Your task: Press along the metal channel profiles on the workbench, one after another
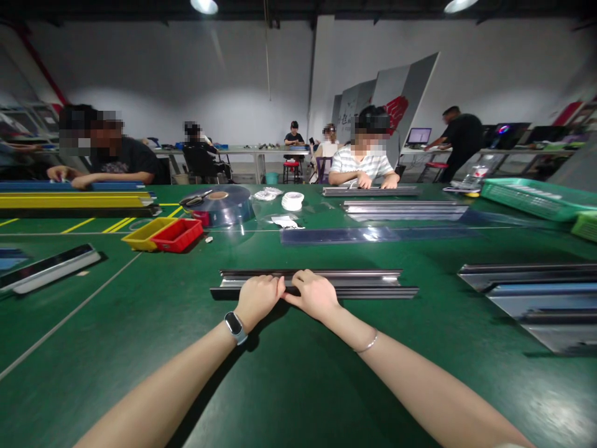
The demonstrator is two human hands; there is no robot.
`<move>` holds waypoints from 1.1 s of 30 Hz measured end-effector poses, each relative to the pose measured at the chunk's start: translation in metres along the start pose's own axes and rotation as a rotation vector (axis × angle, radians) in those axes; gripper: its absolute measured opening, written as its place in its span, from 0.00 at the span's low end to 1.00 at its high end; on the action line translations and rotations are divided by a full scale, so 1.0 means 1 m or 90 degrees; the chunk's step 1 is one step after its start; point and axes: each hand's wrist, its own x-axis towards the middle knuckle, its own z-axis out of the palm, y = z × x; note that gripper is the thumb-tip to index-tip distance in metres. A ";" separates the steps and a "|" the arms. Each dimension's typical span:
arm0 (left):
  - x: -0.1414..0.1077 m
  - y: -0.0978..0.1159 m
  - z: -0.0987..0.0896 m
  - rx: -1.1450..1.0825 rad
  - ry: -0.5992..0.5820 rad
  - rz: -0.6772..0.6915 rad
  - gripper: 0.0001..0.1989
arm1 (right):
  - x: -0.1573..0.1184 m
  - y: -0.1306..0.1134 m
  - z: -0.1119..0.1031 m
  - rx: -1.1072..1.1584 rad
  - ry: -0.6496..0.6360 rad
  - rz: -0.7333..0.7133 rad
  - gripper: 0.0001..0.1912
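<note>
A long, dark-edged channel profile (373, 291) with a silvery inside lies crosswise on the green table in front of me. My left hand (261, 295), with a smart band on its wrist, is curled over the profile just left of its middle. Close beside it, my right hand (316, 294) grips the same profile, fingers bent over the far side and thumb pointing toward the left thumb. Most of the fingertips are hidden behind the knuckles. Whether anything small lies under them cannot be seen.
More profiles (550, 305) lie at right, and another (405, 210) behind a clear plastic strip (336, 235). Yellow (148, 234) and red bins (178, 234) stand near a roll of clear film (224, 205). A green basket (536, 198) is far right. A co-worker (361, 158) sits opposite.
</note>
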 end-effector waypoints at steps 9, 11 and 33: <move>0.001 0.001 0.003 -0.037 0.029 0.035 0.17 | 0.003 0.002 0.004 0.012 -0.021 0.024 0.21; 0.001 0.000 0.004 -0.045 0.017 0.036 0.17 | 0.004 0.003 0.003 0.016 -0.028 0.023 0.21; 0.000 -0.004 -0.002 -0.040 0.006 0.040 0.18 | 0.004 0.015 -0.001 -0.005 -0.030 -0.032 0.22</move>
